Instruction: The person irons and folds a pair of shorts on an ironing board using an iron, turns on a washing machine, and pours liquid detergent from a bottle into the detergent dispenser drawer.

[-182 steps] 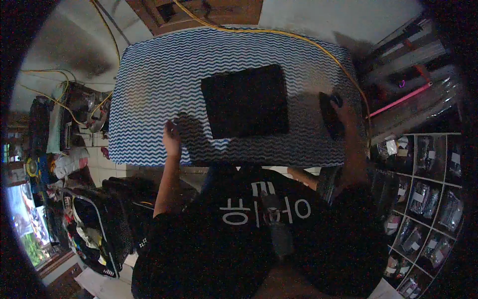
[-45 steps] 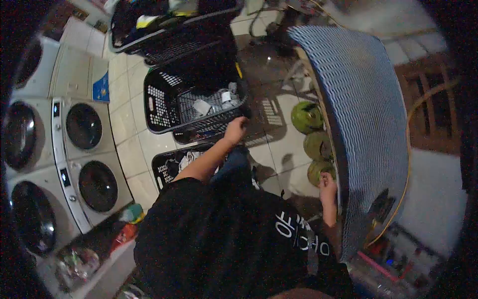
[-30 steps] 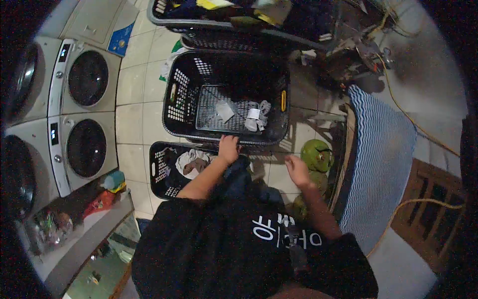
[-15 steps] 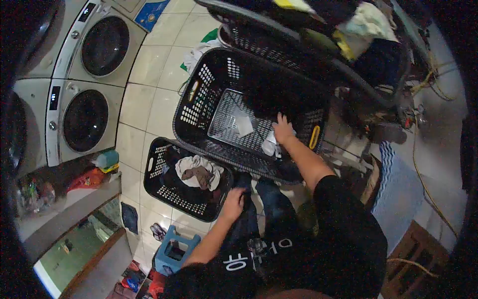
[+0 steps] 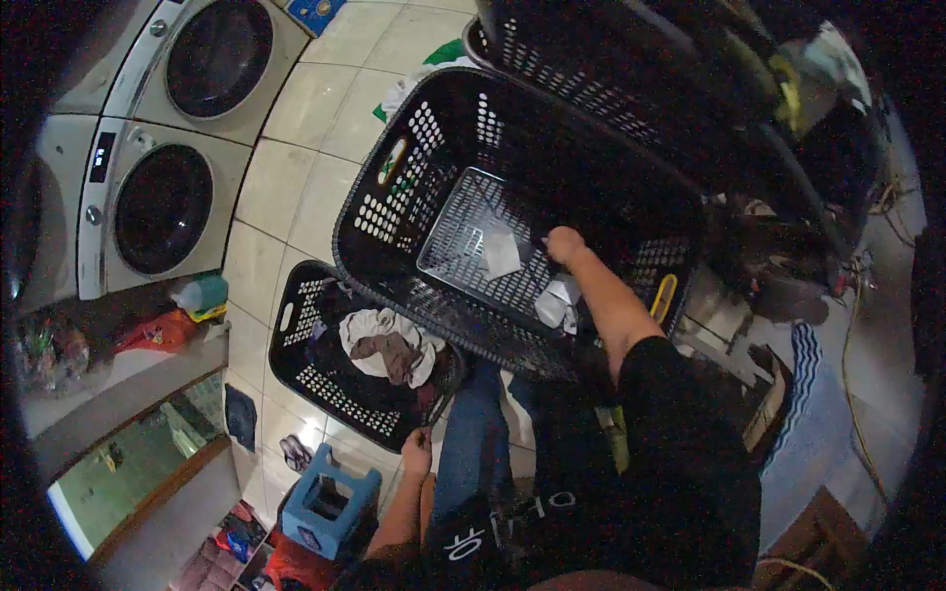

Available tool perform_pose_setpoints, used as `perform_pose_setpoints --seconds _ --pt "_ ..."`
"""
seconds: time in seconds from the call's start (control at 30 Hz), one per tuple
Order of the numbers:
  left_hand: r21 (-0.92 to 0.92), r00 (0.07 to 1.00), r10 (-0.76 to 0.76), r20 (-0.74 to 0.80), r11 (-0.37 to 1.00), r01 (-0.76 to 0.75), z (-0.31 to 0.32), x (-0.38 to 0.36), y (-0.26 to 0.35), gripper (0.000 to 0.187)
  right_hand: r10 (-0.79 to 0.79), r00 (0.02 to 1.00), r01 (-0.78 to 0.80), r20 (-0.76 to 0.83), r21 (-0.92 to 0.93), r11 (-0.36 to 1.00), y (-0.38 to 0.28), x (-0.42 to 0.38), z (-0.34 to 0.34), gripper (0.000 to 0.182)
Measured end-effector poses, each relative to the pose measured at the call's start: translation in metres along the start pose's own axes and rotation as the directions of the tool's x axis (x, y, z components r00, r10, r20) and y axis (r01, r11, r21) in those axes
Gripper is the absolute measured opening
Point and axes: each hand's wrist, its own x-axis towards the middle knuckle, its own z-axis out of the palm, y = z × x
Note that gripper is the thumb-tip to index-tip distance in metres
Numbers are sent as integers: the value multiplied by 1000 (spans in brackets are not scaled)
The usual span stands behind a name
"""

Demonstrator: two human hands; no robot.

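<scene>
My right hand (image 5: 564,246) reaches down inside the large black laundry basket (image 5: 448,313). Its fingers are curled closed near something dark, and what they hold cannot be made out. Close to that wrist lies a crumpled whitish item (image 5: 558,300); a flat white piece (image 5: 501,252) rests on the basket floor to the left. My left hand (image 5: 418,451) is closed on the near rim of the smaller black laundry basket (image 5: 317,379). In that basket are a white cloth (image 5: 374,327), a brown cloth (image 5: 386,359) and darker clothes.
Front-loading washers (image 5: 163,209) stand at the left. A blue stool (image 5: 330,500) and slippers (image 5: 295,451) are on the tiled floor near my left arm. Another dark basket with clothes (image 5: 788,94) is behind the large one. A blue-white wavy cloth (image 5: 788,424) lies at the right.
My left hand has moved down and left onto the small basket's rim. My right hand has shifted away from the crumpled whitish item, and its spread fingers have curled closed. The view has shifted.
</scene>
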Motion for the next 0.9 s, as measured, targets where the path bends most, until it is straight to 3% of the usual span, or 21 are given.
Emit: perform_pose_setpoints --seconds 0.07,0.13,0.17,0.2,0.27,0.33,0.4,0.47,0.53,0.6,0.67,0.73,0.8,0.87,0.9 --pt "-99 998 31 58 995 -25 5 2 19 17 -9 980 53 -197 221 974 -35 -74 -28 29" --pt "-177 989 92 119 982 -70 11 4 54 19 -76 978 186 -196 637 748 -63 -159 -62 29" --pt "-396 969 46 243 917 56 8 -1 86 23 -181 951 308 -250 721 621 -77 -208 -83 28" --pt "-572 928 27 371 794 206 0 -7 127 27 -274 908 413 -316 782 468 -89 -254 -101 27" --pt "-661 793 -19 609 540 521 -20 -26 211 33 -529 787 521 -318 801 294 -110 -336 -116 25" --pt "-769 775 129 618 302 563 -13 -24 220 44 -746 592 547 -304 832 95 -136 -404 -130 24" --pt "-761 688 358 631 112 639 -20 -29 246 43 -813 574 339 -94 931 132 -157 -459 -127 24" --pt "-616 469 638 610 10 788 -37 -37 272 43 -813 572 437 -109 879 190 -164 -482 -104 24" --pt "-412 146 846 513 93 906 -57 -41 296 43 -823 561 456 -93 864 213 -161 -491 -90 24" --pt "-314 -111 904 413 256 914 -79 -48 301 44 -815 580 321 5 918 234 -153 -497 -96 25" --pt "-286 -292 894 341 394 873 -99 -60 295 45 -722 690 172 41 961 218 -142 -499 -98 24" --pt "-327 -314 877 364 436 838 -118 -76 282 45 -536 836 -124 113 992 15 -134 -501 -92 23" --pt "-489 -93 849 520 385 783 -136 -99 258 44 -427 892 -252 150 948 -194 -127 -506 -83 30" --pt "-652 180 748 638 402 642 -154 -121 231 43 -500 830 -407 248 881 -239 -132 -521 -81 32" --pt "-705 290 690 663 445 552 -162 -128 220 43 -466 827 -426 315 892 -152 -149 -536 -87 32"
